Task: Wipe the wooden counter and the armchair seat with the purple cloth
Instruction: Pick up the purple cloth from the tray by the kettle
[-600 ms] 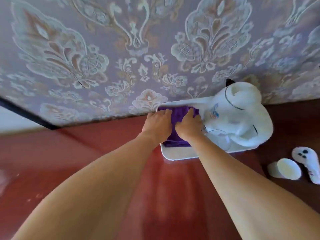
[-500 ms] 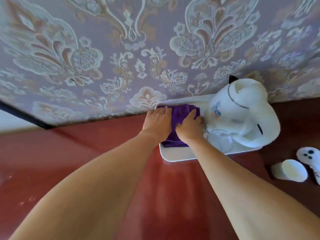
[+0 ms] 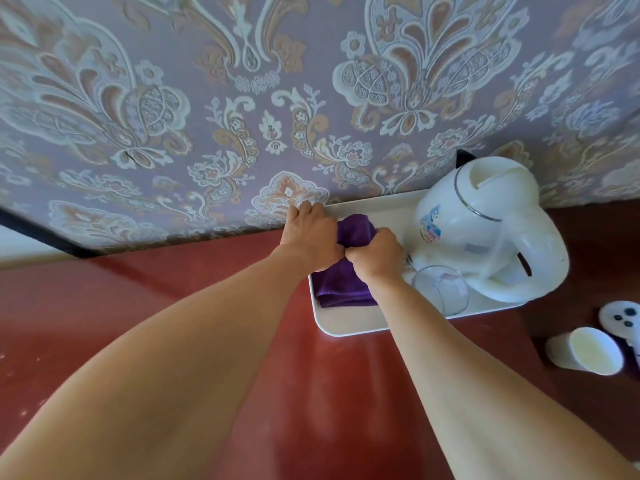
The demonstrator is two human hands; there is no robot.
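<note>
- Purple cloth (image 3: 346, 289): folded into a thick pad and lying on the left part of a white tray. Its near edge is flat, while its far part is bunched up between the two hands.
- Right hand (image 3: 375, 258): closed into a fist on the right side of the cloth, with a fold of fabric gathered in its grip.
- Left hand (image 3: 311, 237): placed over the left side of the cloth, touching the right hand at the thumbs. Its fingers curl down at the cloth's far edge, close to the tray's back corner, and it appears to grip the fabric there.
- Tray (image 3: 353, 327): stands on the wooden counter (image 3: 311, 393) against the patterned wall (image 3: 277, 98).
- Glass (image 3: 440, 289): clear and apparently upturned on the tray, just beside the right wrist.
- Kettle (image 3: 485, 230): white, behind the glass and filling the right part of the tray.
- Cup (image 3: 585, 355): lies on its side on the counter, right of the tray, near a white remote (image 3: 623, 317).
- Progress: the cloth is not yet off the tray, so wiping has not begun. The armchair is out of view.
- Risk 1: lifting the cloth with the wrist swinging right would probably strike the glass and tip it against the kettle.
- Risk 2: a trailing fold may catch the tray's rim and drag the tray across the counter.
- Risk 3: wiping rightward later could sweep the cup away.
</note>
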